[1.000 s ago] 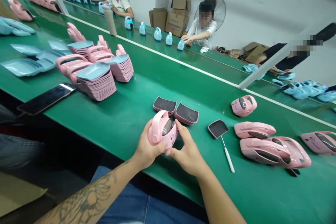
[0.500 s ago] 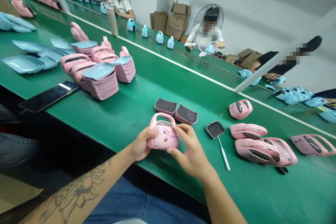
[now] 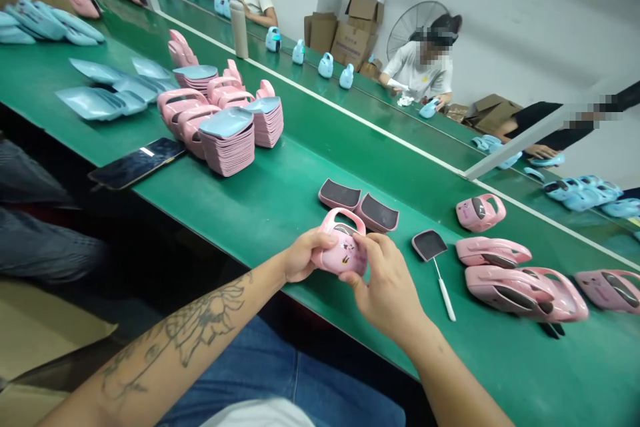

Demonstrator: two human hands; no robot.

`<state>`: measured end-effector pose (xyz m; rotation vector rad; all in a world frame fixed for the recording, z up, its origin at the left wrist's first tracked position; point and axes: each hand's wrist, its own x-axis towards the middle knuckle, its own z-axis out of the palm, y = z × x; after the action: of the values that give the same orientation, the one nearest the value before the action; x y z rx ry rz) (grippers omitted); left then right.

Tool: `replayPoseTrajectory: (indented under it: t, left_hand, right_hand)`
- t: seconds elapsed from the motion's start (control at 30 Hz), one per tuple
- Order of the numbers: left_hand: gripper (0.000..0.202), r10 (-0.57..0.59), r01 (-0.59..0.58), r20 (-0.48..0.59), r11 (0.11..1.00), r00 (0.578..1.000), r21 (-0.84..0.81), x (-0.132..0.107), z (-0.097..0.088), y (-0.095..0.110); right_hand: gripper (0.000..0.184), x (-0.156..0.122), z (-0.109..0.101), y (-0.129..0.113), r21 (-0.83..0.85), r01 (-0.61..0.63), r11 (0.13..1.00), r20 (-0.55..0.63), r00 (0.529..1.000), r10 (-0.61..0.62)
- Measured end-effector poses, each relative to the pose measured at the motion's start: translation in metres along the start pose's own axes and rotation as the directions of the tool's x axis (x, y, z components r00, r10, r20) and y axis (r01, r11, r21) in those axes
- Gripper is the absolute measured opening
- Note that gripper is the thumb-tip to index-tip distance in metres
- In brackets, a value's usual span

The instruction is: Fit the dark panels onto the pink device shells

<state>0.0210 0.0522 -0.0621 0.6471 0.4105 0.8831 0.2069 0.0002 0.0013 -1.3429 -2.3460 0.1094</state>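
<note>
Between my two hands, at the near edge of the green bench [image 3: 280, 200], is a pink plastic housing [image 3: 343, 255] with a loop handle on top, a dark window and a printed cartoon picture. My left hand [image 3: 306, 255] grips its left side, thumb across the front. With thumb and fingers, my right hand [image 3: 387, 280] clasps the right side. Just behind it lie two pink curved panels [image 3: 340, 195] with dark inner faces. Right of my right hand, a similar small panel [image 3: 429, 244] touches the thin shaft of a white-handled tool [image 3: 447, 298].
Several pink housings [image 3: 515, 290] lie at right. Stacked pink panels [image 3: 227, 150], blue curved pieces [image 3: 103, 103] and a phone [image 3: 137, 163] are on the left. A divider rail [image 3: 350, 120] and a bottle [image 3: 239, 30] stand beyond, with co-workers [image 3: 423, 67] handling blue housings.
My view has shifted, so the bench items appear farther right. Both hands still hold the pink housing, now tilted slightly differently. A co-worker opposite has lowered a blue housing toward the bench.
</note>
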Motion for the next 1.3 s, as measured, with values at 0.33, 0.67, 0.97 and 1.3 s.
replayPoseTrajectory:
  t: [0.33,0.67,0.97,1.3]
  left_hand:
    - [0.053,-0.024,0.016,-0.066,0.993,0.998,-0.120,-0.008,-0.004,0.003]
    - [0.053,0.009,-0.019,-0.054,0.982,0.999,-0.189,-0.015,-0.006,-0.004]
    - [0.047,0.038,-0.049,-0.066,0.984,0.997,-0.172,-0.013,-0.007,-0.008]
    - [0.047,0.137,-0.132,-0.194,0.990,0.971,0.041,-0.031,-0.003,0.016]
  right_hand:
    - [0.063,0.014,-0.001,0.007,0.378,-0.419,0.826,0.051,0.900,0.433]
    - [0.056,-0.018,0.049,-0.034,0.852,-0.434,-0.294,0.521,0.763,0.383]
    - [0.048,-0.017,0.059,-0.038,0.882,-0.339,-0.329,0.463,0.754,0.466]
    - [0.070,-0.029,0.060,-0.049,0.903,-0.310,0.297,0.076,0.797,0.599]
